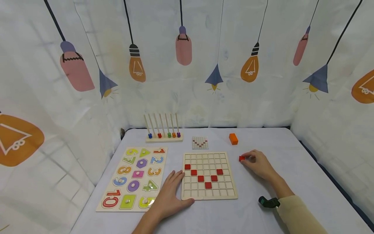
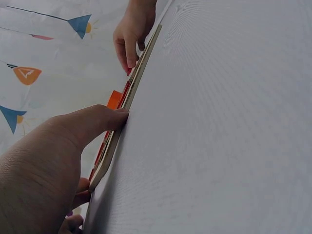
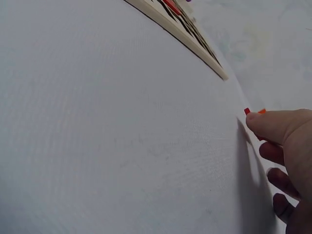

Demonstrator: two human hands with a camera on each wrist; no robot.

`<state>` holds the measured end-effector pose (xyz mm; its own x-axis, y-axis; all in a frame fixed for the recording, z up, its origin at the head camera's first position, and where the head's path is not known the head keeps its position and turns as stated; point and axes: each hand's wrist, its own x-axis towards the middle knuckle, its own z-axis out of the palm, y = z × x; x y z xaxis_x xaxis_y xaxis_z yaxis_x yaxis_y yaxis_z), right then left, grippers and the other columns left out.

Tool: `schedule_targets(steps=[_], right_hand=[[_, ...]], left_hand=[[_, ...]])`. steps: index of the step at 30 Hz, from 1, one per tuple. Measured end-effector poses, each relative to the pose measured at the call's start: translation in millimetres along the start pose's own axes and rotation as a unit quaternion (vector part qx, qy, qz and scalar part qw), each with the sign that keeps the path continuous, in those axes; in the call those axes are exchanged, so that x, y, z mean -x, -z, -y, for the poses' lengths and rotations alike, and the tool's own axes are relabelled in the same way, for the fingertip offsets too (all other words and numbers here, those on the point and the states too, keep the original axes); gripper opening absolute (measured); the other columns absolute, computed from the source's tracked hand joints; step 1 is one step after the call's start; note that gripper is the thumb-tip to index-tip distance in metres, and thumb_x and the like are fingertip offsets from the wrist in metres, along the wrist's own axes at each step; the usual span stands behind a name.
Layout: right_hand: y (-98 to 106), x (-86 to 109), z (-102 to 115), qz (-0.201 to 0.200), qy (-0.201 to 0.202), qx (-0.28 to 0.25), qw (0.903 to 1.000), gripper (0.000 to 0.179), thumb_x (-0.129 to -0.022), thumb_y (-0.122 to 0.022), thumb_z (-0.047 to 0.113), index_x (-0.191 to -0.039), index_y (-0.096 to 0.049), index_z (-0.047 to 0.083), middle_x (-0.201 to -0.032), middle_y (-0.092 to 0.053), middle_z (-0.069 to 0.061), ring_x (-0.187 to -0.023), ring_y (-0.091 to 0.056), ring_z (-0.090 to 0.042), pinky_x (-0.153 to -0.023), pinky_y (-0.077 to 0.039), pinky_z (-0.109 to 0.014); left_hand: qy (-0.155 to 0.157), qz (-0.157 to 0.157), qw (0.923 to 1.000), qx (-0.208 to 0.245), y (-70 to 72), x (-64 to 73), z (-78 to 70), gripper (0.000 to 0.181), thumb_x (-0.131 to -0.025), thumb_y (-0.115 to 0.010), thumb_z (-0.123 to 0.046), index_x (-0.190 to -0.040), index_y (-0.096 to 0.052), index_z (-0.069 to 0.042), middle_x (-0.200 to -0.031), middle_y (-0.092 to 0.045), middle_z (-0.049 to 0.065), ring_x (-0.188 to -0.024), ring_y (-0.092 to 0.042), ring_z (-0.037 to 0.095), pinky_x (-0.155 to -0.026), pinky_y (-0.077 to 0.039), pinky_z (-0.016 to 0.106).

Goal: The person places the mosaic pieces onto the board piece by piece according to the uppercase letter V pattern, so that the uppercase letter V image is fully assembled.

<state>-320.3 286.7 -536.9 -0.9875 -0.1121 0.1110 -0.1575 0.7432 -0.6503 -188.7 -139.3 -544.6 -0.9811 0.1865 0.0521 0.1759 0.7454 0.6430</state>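
Note:
A wooden grid board [image 1: 208,191] lies flat, with several red square tiles [image 1: 208,185] in its cells forming a V. My left hand [image 1: 170,196] rests at the board's near left corner, its straight fingers along the left edge and the thumb at the front edge. In the left wrist view, the thumb [image 2: 105,119] presses on the board's rim. To the right of the board, my right hand [image 1: 258,164] pinches a small red tile [image 1: 241,158] between thumb and fingertips, low over the table. The right wrist view shows the tile [image 3: 247,111] poking out past the thumb.
Behind the board lies a small pattern card [image 1: 200,143]. An orange block [image 1: 233,139] sits at the back right. A peg stand with coloured beads [image 1: 164,139] is at the back left. The number and shape puzzle board [image 1: 137,182] lies left, partly under my left hand in view.

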Motion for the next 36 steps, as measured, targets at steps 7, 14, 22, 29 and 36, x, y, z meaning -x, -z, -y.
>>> schedule_targets(steps=[7, 14, 22, 29, 36], right_hand=[[-6, 2.1, 7, 0.016, 0.019, -0.009, 0.9997, 0.029, -0.104, -0.08, 0.029, -0.13, -0.081, 0.017, -0.128, -0.076, -0.005, -0.126, -0.059, -0.029, -0.108, -0.055, -0.052], [-15, 3.1, 15, 0.017, 0.029, -0.005, 0.9994, 0.028, -0.102, -0.082, 0.026, -0.129, -0.081, 0.02, -0.127, -0.076, -0.001, -0.124, -0.058, -0.027, -0.105, -0.056, -0.05], [-24, 7.9, 27, 0.04, 0.044, -0.021, 0.998, 0.026, -0.102, -0.083, 0.029, -0.127, -0.081, 0.026, -0.123, -0.074, 0.006, -0.118, -0.06, -0.021, -0.103, -0.055, -0.043], [-31, 9.4, 34, 0.044, 0.053, -0.027, 0.9972, 0.025, -0.101, -0.084, 0.03, -0.126, -0.082, 0.028, -0.121, -0.073, 0.007, -0.116, -0.06, -0.02, -0.101, -0.056, -0.041], [-37, 9.6, 38, 0.05, 0.067, -0.023, 0.9962, 0.023, -0.101, -0.084, 0.034, -0.124, -0.082, 0.031, -0.12, -0.07, 0.007, -0.113, -0.058, -0.019, -0.098, -0.054, -0.038]], left_hand=[[0.0, 0.001, 1.0, 0.003, -0.2, 0.9, -0.1, 0.112, -0.077, -0.089, -0.07, -0.168, -0.049, -0.019, -0.178, -0.042, -0.004, -0.173, -0.022, 0.034, -0.136, -0.031, 0.066], [-0.001, 0.003, 1.0, 0.001, -0.3, 0.3, 1.5, 0.112, -0.077, -0.088, -0.072, -0.169, -0.049, -0.02, -0.179, -0.042, -0.005, -0.173, -0.022, 0.033, -0.136, -0.031, 0.066], [-0.006, -0.001, 1.0, 0.004, 0.0, 0.3, 2.0, 0.112, -0.077, -0.089, -0.07, -0.168, -0.049, -0.02, -0.179, -0.042, -0.004, -0.173, -0.022, 0.034, -0.136, -0.031, 0.066], [-0.004, -0.001, 1.0, 0.004, -0.5, 0.2, 1.5, 0.111, -0.077, -0.089, -0.069, -0.168, -0.049, -0.02, -0.179, -0.043, -0.004, -0.173, -0.022, 0.034, -0.136, -0.031, 0.066], [-0.01, -0.004, 0.9999, 0.001, -0.5, -0.7, 1.1, 0.111, -0.078, -0.09, -0.069, -0.168, -0.05, -0.017, -0.178, -0.043, -0.003, -0.173, -0.024, 0.036, -0.135, -0.031, 0.068]])
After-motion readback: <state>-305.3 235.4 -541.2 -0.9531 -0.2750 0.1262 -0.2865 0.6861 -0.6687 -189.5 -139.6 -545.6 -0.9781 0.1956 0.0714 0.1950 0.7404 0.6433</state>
